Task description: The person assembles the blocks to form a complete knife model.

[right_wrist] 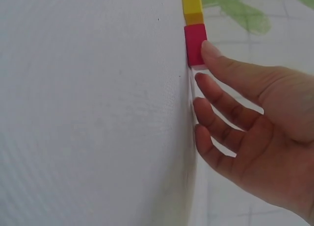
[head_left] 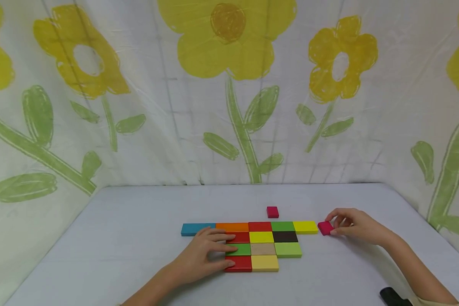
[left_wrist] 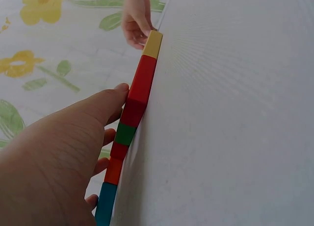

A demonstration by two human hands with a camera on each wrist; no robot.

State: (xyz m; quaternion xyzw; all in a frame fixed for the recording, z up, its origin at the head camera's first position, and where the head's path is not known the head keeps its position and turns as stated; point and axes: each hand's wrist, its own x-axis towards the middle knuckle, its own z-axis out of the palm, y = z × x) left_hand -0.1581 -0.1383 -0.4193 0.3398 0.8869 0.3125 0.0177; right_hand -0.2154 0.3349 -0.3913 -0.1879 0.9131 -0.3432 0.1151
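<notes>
Colored blocks lie edge to edge in stepped rows on the white table. The top row runs from a blue block [head_left: 193,230] to a yellow block [head_left: 305,227]. My left hand [head_left: 205,256] rests along the left side of the lower rows, its fingers spread over a red block [head_left: 240,264] and those above it. At the right end of the top row my right hand [head_left: 351,222] pinches a small pink block [head_left: 324,228] between thumb and finger. In the right wrist view that pink block [right_wrist: 196,44] sits right at the end of the yellow block [right_wrist: 192,6].
A second small pink block [head_left: 273,212] lies behind the top row. A black object [head_left: 394,296] is at the front right by the right forearm. Behind the table [head_left: 137,208] hangs a white curtain [head_left: 176,148] with printed yellow flowers.
</notes>
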